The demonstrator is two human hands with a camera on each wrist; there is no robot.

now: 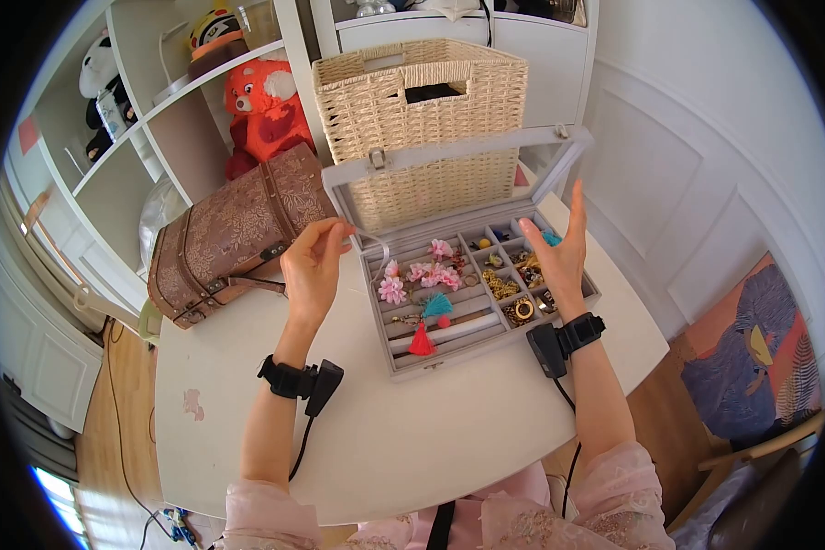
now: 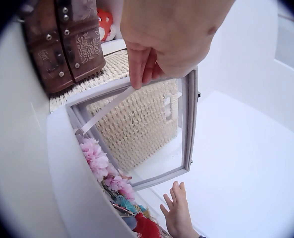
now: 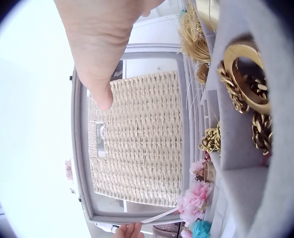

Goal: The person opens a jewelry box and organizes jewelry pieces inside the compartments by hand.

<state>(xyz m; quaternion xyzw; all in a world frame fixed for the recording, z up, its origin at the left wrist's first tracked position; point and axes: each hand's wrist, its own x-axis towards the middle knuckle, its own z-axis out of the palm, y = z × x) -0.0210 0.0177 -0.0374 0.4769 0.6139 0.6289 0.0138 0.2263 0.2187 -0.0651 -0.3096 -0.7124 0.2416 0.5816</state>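
Observation:
A grey jewelry box (image 1: 449, 353) stands on the white table with its clear-windowed lid (image 1: 449, 147) raised. Inside lie pink flowers (image 1: 391, 290), a red tassel (image 1: 421, 340), a teal tassel (image 1: 436, 306) and gold chains in small compartments. At the lid's left side, my left hand (image 1: 312, 270) pinches a pale ribbon (image 2: 107, 110) that runs down into the box. My right hand (image 1: 562, 261) is held over the box's right side, fingers spread and thumb apart, holding nothing. In the right wrist view its thumb (image 3: 103, 96) shows in front of the lid.
Behind the lid stands a woven basket (image 1: 422, 101). A brown patterned case (image 1: 238, 229) sits at the table's left, beside shelves holding a red plush toy (image 1: 266, 105). A colourful picture (image 1: 752, 353) leans at the right wall.

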